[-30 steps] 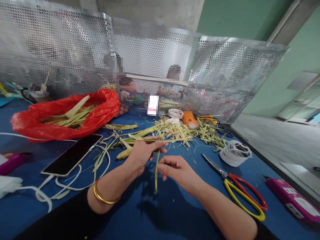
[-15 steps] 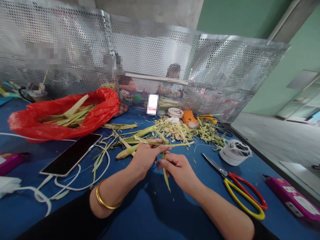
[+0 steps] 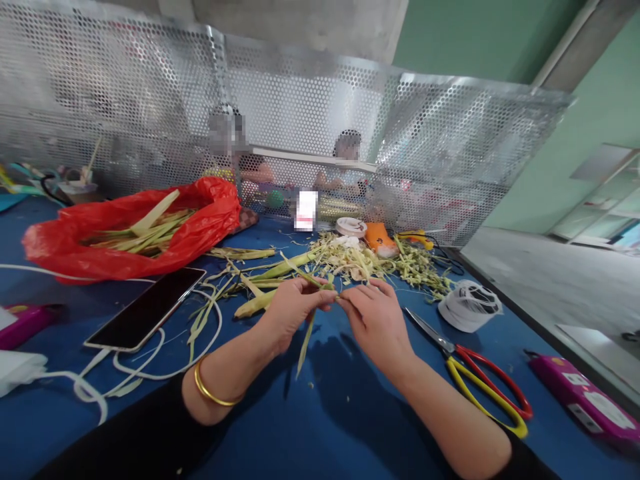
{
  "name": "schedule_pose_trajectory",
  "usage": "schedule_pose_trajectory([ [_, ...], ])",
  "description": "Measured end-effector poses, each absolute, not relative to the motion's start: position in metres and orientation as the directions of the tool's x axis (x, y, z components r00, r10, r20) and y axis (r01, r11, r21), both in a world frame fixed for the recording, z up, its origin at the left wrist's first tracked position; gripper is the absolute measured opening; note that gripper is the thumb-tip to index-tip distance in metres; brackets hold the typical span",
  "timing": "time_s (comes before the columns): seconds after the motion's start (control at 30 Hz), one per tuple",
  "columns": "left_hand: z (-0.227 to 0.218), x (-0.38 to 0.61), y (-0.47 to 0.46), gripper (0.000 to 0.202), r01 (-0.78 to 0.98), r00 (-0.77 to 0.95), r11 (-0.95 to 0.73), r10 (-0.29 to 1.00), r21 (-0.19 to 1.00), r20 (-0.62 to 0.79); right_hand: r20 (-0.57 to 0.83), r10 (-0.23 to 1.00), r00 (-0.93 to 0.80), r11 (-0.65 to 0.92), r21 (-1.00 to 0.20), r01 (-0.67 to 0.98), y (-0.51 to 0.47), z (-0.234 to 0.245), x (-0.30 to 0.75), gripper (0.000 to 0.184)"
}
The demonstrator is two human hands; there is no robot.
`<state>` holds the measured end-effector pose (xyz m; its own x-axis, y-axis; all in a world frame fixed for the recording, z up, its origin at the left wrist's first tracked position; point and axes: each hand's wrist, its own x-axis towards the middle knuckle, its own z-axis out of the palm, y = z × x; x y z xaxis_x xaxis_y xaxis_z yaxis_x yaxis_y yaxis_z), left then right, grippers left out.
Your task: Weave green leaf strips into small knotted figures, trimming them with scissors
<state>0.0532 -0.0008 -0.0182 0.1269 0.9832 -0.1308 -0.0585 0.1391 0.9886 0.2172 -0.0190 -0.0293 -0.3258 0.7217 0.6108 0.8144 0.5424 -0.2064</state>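
My left hand (image 3: 289,310) and my right hand (image 3: 376,322) meet fingertip to fingertip above the blue table (image 3: 320,427). Both pinch a thin green-yellow leaf strip (image 3: 305,341) whose loose end hangs down toward the table between them. A gold bangle (image 3: 210,393) circles my left wrist. Just beyond the hands lies a heap of cut leaf strips and scraps (image 3: 360,261), with longer stalks (image 3: 265,280) to its left.
Red-and-yellow scissors (image 3: 475,373) lie right of my right hand, beside a white spool (image 3: 470,305) and a pink case (image 3: 585,403). A phone (image 3: 145,308) with white cable and a red bag of leaves (image 3: 130,230) sit left. A perforated metal screen (image 3: 320,133) stands behind, with people beyond it.
My right hand has risen from below the left hand to meet its fingertips. The strip's hanging end has swung from right-leaning to left-leaning.
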Motion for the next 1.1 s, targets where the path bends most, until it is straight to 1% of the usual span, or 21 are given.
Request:
schedule_pose_trajectory([
  [0.07,-0.018,0.055,-0.001,0.02,-0.057,0.092,0.113,0.99,0.992,-0.108,0.612,0.71,-0.349,0.551,-0.173,0.816,-0.022,-0.029,0.215,0.024],
  [0.1,-0.017,0.056,-0.001,0.017,-0.068,0.081,0.107,0.992,0.992,-0.102,0.606,0.712,-0.354,0.555,-0.177,0.813,-0.023,-0.029,0.215,0.024],
  [0.17,-0.018,0.057,0.0,0.014,-0.098,0.07,0.107,0.992,0.989,-0.101,0.59,0.732,-0.342,0.554,-0.223,0.802,-0.024,-0.028,0.216,0.024],
  [0.23,-0.02,0.056,0.002,0.016,-0.125,0.069,0.115,0.992,0.986,-0.106,0.562,0.764,-0.317,0.55,-0.308,0.777,-0.021,-0.029,0.218,0.024],
  [0.27,-0.021,0.055,0.002,0.017,-0.137,0.076,0.117,0.991,0.984,-0.107,0.54,0.789,-0.291,0.538,-0.38,0.753,-0.019,-0.03,0.219,0.024],
  [0.33,-0.023,0.054,0.003,0.02,-0.145,0.115,0.122,0.988,0.982,-0.105,0.453,0.869,-0.198,0.46,-0.595,0.659,-0.013,-0.032,0.221,0.024],
  [0.4,-0.024,0.053,0.002,0.021,-0.117,0.179,0.124,0.979,0.985,-0.101,0.298,0.952,-0.076,0.298,-0.834,0.464,-0.008,-0.034,0.223,0.026],
  [0.43,-0.024,0.053,0.001,0.023,-0.095,0.222,0.125,0.97,0.988,-0.102,0.21,0.977,-0.029,0.207,-0.92,0.333,-0.006,-0.035,0.223,0.028],
  [0.47,-0.024,0.053,0.0,0.024,-0.075,0.265,0.126,0.959,0.989,-0.102,0.129,0.992,-0.01,0.128,-0.972,0.198,-0.005,-0.035,0.223,0.03],
  [0.5,-0.023,0.053,-0.001,0.025,-0.063,0.307,0.13,0.946,0.989,-0.105,0.066,0.998,-0.016,0.067,-0.995,0.074,-0.004,-0.035,0.223,0.031],
  [0.57,-0.022,0.055,-0.004,0.025,-0.059,0.365,0.159,0.922,0.985,-0.127,0.003,0.998,-0.058,-0.003,-0.994,-0.11,-0.005,-0.034,0.221,0.03],
  [0.63,-0.021,0.058,-0.007,0.029,-0.049,0.353,0.179,0.923,0.983,-0.15,-0.01,0.997,-0.083,-0.025,-0.983,-0.184,-0.008,-0.034,0.219,0.029],
  [0.67,-0.02,0.059,-0.008,0.029,-0.032,0.328,0.177,0.932,0.984,-0.157,-0.005,0.997,-0.075,-0.019,-0.982,-0.187,-0.009,-0.033,0.218,0.03],
  [0.73,-0.019,0.062,-0.011,0.021,0.011,0.281,0.159,0.947,0.987,-0.156,0.021,0.999,-0.034,0.016,-0.988,-0.156,-0.012,-0.033,0.215,0.031],
  [0.8,-0.017,0.063,-0.012,0.013,0.043,0.263,0.146,0.953,0.988,-0.153,0.065,0.998,0.021,0.067,-0.992,-0.111,-0.013,-0.033,0.213,0.031],
  [0.83,-0.017,0.064,-0.013,0.011,0.051,0.26,0.148,0.953,0.988,-0.156,0.087,0.995,0.047,0.091,-0.992,-0.092,-0.013,-0.033,0.212,0.031],
  [0.97,-0.018,0.063,-0.012,0.014,0.046,0.249,0.167,0.953,0.985,-0.174,0.147,0.988,0.04,0.149,-0.988,-0.04,-0.009,-0.034,0.213,0.031],
  [1.03,-0.019,0.062,-0.01,0.019,0.016,0.249,0.199,0.948,0.98,-0.197,0.147,0.989,0.033,0.149,-0.987,-0.057,-0.006,-0.035,0.213,0.03],
  [1.1,-0.021,0.062,-0.008,0.023,-0.027,0.257,0.227,0.943,0.973,-0.213,0.111,0.993,0.048,0.116,-0.987,-0.109,-0.004,-0.038,0.214,0.035],
])
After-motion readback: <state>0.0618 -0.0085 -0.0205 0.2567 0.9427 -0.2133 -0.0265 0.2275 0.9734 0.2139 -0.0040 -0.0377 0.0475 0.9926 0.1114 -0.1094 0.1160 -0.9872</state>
